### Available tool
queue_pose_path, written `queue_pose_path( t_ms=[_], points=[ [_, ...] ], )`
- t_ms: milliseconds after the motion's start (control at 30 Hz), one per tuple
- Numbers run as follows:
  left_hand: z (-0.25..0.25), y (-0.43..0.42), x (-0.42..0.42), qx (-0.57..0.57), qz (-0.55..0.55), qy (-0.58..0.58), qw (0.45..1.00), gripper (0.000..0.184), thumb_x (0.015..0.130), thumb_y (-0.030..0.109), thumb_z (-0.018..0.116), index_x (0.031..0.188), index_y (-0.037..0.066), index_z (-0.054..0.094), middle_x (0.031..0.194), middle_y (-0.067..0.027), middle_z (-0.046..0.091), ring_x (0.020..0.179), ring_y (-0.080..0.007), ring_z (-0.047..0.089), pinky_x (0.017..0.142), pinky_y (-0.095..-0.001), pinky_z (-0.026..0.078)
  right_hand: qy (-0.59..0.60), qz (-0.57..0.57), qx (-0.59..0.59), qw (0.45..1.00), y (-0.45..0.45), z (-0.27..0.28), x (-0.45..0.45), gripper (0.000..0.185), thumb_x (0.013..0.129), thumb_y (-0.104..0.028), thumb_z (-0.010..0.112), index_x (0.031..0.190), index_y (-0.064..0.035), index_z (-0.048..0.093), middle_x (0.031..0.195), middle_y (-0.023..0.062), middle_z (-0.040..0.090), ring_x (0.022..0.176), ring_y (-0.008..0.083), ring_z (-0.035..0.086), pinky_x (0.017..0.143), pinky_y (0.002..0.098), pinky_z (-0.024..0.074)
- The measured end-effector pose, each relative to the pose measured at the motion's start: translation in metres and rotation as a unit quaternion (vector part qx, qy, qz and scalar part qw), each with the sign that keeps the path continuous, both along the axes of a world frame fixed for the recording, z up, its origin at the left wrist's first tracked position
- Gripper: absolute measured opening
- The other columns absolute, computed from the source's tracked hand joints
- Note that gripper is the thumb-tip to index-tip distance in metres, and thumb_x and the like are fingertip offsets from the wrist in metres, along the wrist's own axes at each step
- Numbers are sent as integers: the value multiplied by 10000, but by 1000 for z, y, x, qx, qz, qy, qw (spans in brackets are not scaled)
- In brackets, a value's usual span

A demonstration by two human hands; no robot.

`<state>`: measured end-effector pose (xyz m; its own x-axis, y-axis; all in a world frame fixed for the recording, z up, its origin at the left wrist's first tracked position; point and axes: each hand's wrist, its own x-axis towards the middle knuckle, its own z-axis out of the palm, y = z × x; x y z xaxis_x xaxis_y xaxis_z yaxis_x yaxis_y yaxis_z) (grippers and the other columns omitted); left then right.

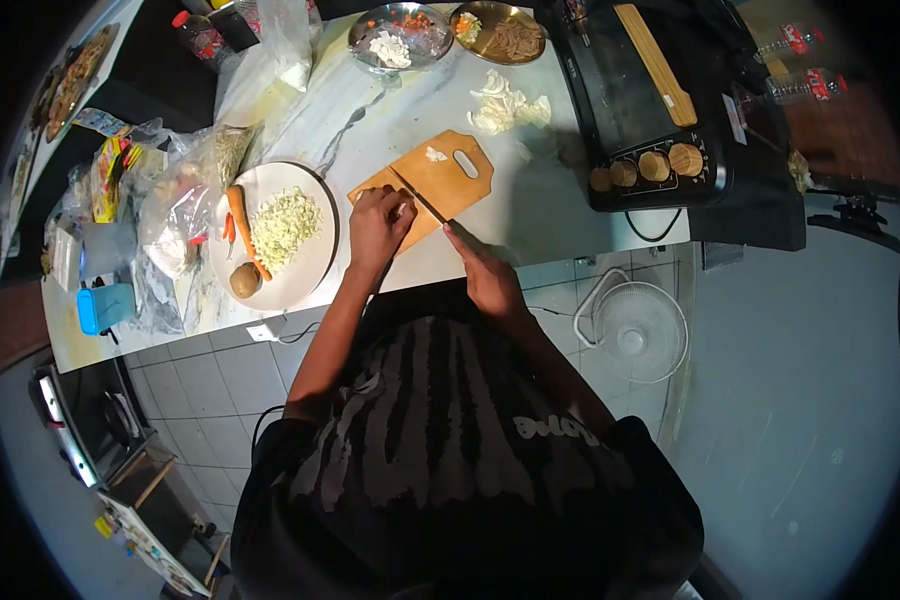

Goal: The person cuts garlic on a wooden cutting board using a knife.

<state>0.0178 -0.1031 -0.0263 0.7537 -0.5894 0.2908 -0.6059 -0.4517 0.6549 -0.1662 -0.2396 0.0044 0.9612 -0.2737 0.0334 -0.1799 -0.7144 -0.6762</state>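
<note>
A wooden cutting board (467, 203) lies at a slant near the counter's front edge. My right hand (492, 283) grips the handle of a knife (419, 196), whose blade rests across the board, pointing away to the left. Just left of the blade, my left hand (377, 228) is closed with curled fingers over the board; a small pale bit shows at its fingertips, too small to name. Some chopped white pieces (436, 154) sit on the board's far part. Left of it stands a white plate (322, 262) with chopped pale-green vegetable (285, 228), a carrot (238, 212) and a round brown vegetable (244, 280).
Pale peelings or leaves (508, 104) lie beyond the board. At the back are a metal bowl (358, 42) and a metal plate (540, 42) with cut food. A black grill appliance (610, 100) stands right, plastic bags (175, 215) left, a white fan (638, 330) below.
</note>
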Motion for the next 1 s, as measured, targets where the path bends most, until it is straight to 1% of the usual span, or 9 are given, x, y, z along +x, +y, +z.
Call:
queue_pose_path(
  t_ms=[200,267,300,367,633,733,800,900,1000],
  points=[
    [13,-3,9,-16,42,179,983,171,815,140,804,884,29,694,707,-119,605,682,-264,597,654,-386,478,12,-7,136,991,-3,1,3,539,1027,-56,476,1543,-205,435,1057,273,633,819,450,610,764,399,511],
    [15,-5,12,5,69,205,976,245,813,140,830,939,25,655,659,-68,575,570,-170,502,577,-335,434,-23,5,142,990,-1,-4,3,513,1043,-69,458,1540,-198,434,1052,261,629,789,445,588,735,365,490],
    [15,-6,14,-3,67,203,977,295,798,124,848,946,34,609,648,-55,570,587,-152,493,586,-330,434,-22,5,141,990,-1,-3,2,513,1043,-69,458,1540,-198,434,1052,261,629,789,445,588,735,365,490],
    [13,-7,20,9,61,217,974,289,785,134,854,919,37,617,658,-63,588,589,-185,533,591,-352,448,18,0,154,988,-1,-1,3,519,1025,-61,461,1527,-194,453,1140,307,622,991,506,602,837,426,518],
    [11,-2,21,49,52,241,968,232,796,190,856,844,19,706,685,-81,637,580,-184,580,601,-338,471,-12,3,115,993,0,-6,2,543,1002,-47,495,1518,-213,474,1153,270,648,959,487,625,807,453,530],
    [8,3,9,17,49,182,982,157,819,181,831,848,54,743,710,-87,617,627,-242,602,601,-375,469,7,-5,34,999,1,-15,-2,564,984,-37,516,1512,-231,487,1128,243,666,913,469,640,787,461,536],
    [0,7,3,-36,23,15,999,122,851,161,794,903,53,771,734,-97,593,684,-271,604,621,-401,484,-2,-1,-12,1000,1,-25,0,573,975,-33,526,1508,-240,493,1114,232,672,891,459,645,781,461,540],
    [-2,8,-2,-36,7,-48,998,110,873,147,766,921,49,780,737,-99,575,729,-281,605,644,-421,495,-61,-14,28,998,6,-27,4,564,982,-32,515,1512,-223,487,1075,239,670,883,457,643,779,451,543],
    [5,9,-3,-33,0,-52,998,113,867,140,764,909,35,775,733,-102,576,737,-283,604,658,-418,501,-31,-29,113,993,7,-13,7,503,1018,-23,477,1508,-136,483,1212,216,668,951,403,671,846,366,525]
  ],
)
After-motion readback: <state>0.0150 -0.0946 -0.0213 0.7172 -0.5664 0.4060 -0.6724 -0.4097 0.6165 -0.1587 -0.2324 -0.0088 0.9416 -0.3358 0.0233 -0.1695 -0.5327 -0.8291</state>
